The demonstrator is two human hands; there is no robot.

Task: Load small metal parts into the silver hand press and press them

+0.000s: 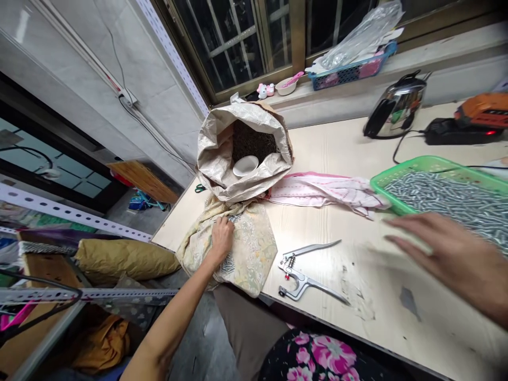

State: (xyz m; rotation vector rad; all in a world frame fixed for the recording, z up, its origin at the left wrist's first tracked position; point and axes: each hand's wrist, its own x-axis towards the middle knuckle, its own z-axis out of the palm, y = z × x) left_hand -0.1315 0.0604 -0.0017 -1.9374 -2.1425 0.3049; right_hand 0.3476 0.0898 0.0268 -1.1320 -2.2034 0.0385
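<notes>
My left hand [222,235] rests with curled fingers on a floral cloth [256,248] at the table's front left edge; what it grips is hidden. Small shiny metal pieces [227,263], rod-like, lie in the cloth beside and below that hand. Fingers stretched and apart, my right hand [440,243] is slightly blurred in front of a green plastic basket [381,182]. Many similar silvery pieces [444,203], too small to name surely, fill the basket. Between my hands lie silver snap-fastener pliers [304,280], their handles spread, touched by neither hand.
An open woven sack [214,153] of dark small pieces, with a white bowl [246,166] inside, stands behind the cloth. A pink-striped towel [325,191] lies beside it. Farther back are a metal kettle [400,106] and an orange battery on a charger [456,132].
</notes>
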